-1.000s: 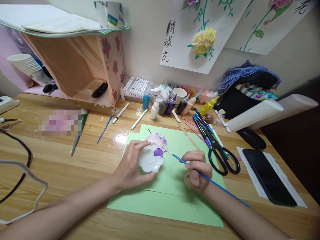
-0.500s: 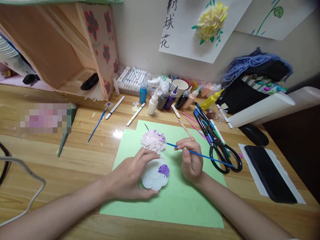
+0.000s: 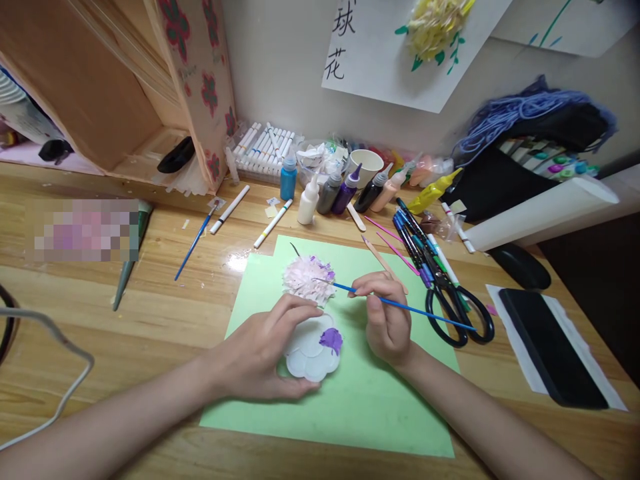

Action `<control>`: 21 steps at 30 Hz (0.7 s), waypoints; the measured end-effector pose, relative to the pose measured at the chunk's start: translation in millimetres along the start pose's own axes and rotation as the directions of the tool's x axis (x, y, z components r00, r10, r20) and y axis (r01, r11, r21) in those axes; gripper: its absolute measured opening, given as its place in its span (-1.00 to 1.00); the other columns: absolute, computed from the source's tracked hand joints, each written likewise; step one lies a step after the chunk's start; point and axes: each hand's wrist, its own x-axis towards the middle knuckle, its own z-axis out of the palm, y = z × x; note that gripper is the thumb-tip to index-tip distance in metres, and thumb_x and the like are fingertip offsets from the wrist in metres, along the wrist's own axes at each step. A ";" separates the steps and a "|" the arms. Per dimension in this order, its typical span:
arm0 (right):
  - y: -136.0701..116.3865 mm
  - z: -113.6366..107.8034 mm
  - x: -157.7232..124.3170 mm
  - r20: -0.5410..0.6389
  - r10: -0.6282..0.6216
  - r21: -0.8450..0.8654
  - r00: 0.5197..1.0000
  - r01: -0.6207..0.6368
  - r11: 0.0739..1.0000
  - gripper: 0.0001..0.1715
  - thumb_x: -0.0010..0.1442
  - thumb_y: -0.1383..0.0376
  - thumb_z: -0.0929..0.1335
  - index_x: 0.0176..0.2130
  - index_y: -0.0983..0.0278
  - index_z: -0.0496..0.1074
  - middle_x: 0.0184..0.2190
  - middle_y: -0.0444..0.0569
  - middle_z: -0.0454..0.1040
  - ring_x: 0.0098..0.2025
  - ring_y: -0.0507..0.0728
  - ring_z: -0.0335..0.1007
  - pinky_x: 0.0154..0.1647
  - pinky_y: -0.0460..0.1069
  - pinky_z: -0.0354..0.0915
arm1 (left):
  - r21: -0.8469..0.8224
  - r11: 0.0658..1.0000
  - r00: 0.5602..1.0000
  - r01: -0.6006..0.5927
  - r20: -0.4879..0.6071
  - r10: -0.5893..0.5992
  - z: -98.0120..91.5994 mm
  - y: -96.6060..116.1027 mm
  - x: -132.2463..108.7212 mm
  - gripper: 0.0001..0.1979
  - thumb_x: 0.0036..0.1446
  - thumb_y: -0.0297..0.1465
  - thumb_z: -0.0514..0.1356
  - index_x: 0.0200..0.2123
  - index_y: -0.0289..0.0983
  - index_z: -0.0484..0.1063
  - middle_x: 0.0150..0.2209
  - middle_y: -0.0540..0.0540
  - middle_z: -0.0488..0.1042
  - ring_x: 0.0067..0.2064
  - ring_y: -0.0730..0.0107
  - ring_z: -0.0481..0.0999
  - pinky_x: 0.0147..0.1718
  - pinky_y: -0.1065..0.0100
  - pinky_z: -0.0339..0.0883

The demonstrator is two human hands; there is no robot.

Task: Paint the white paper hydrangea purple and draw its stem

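Left hand [image 3: 270,343] curled about the left side of a white petal-edged palette [image 3: 305,367], fingers at its far rim, thumb along the near one. Whether the palette rests on the green paper [image 3: 380,407] or is held slightly above: cannot tell. One patch of purple paint [image 3: 331,341] at the palette's right.

Right hand [image 3: 387,317] pinching a thin blue brush [image 3: 425,312], bristles pointing left. Pale pink flower [image 3: 307,277] lies on the far part of the paper, just beyond the palette; purple flecks along its far right edge, the rest largely pale. Brush tip is at the flower's right half; actual contact unclear.

Work in hand looks like tinting petals, apparently at an early stage. Next move probably calls for small, light strokes on pale petals, with a return to the paint once the bristles run dry; left fingertips, near the flower, best kept clear.

Far on the bench [image 3: 150,347]: purple bottle [image 3: 346,193] among other colours. Black-handled scissors [image 3: 447,293] right of the paper.
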 end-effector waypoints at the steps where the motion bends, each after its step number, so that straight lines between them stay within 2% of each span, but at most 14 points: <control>1: 0.0 0.0 0.0 -0.013 0.000 0.000 1.000 0.000 1.000 -0.80 0.31 0.39 0.16 -0.20 0.19 0.31 -0.42 -0.09 0.41 -0.34 0.13 0.35 -0.29 0.09 0.23 | -0.001 1.000 1.000 0.003 0.003 -0.003 -0.1 0.0 0.1 -0.17 -0.03 -0.28 0.37 0.20 -0.16 -0.04 0.05 -0.25 0.28 0.06 0.04 0.45 -0.10 0.08 0.52; 7: -1.2 0.9 0.6 0.056 -0.005 -0.009 0.998 0.006 1.000 -0.81 0.31 0.41 0.17 -0.17 0.18 0.30 -0.40 -0.08 0.42 -0.30 0.14 0.36 -0.28 0.08 0.25 | -0.001 1.000 1.000 -0.010 -0.006 0.010 -0.2 0.2 2.5 -0.17 -0.03 -0.28 0.38 0.20 -0.17 -0.04 0.05 -0.25 0.28 0.07 0.04 0.44 -0.10 0.09 0.52; 12: -1.7 0.2 0.8 0.010 -0.030 -0.002 1.000 0.030 1.000 -0.81 0.31 0.40 0.17 -0.18 0.19 0.31 -0.41 -0.09 0.41 -0.33 0.13 0.35 -0.28 0.08 0.23 | -0.005 1.000 1.000 -0.014 -0.008 0.014 0.2 0.6 2.3 -0.17 -0.03 -0.29 0.39 0.19 -0.18 -0.03 0.05 -0.25 0.28 0.07 0.05 0.43 -0.10 0.10 0.52; 17: -2.0 0.0 0.7 0.080 -0.019 -0.013 0.997 0.020 1.000 -0.81 0.30 0.39 0.17 -0.19 0.19 0.31 -0.40 -0.07 0.43 -0.32 0.14 0.36 -0.29 0.08 0.23 | 0.000 1.000 1.000 -0.008 -0.009 0.008 0.0 0.4 1.0 -0.18 -0.02 -0.27 0.37 0.20 -0.15 -0.04 0.04 -0.23 0.28 0.06 0.05 0.44 -0.10 0.10 0.52; 21: -2.4 -0.1 0.4 0.045 -0.041 -0.003 0.998 0.042 0.999 -0.80 0.29 0.40 0.17 -0.18 0.19 0.31 -0.41 -0.07 0.43 -0.32 0.14 0.36 -0.29 0.08 0.24 | -0.013 1.000 1.000 -0.001 -0.003 0.001 -0.3 0.4 1.3 -0.18 -0.01 -0.27 0.36 0.20 -0.14 -0.05 0.05 -0.24 0.28 0.08 0.05 0.43 -0.09 0.11 0.51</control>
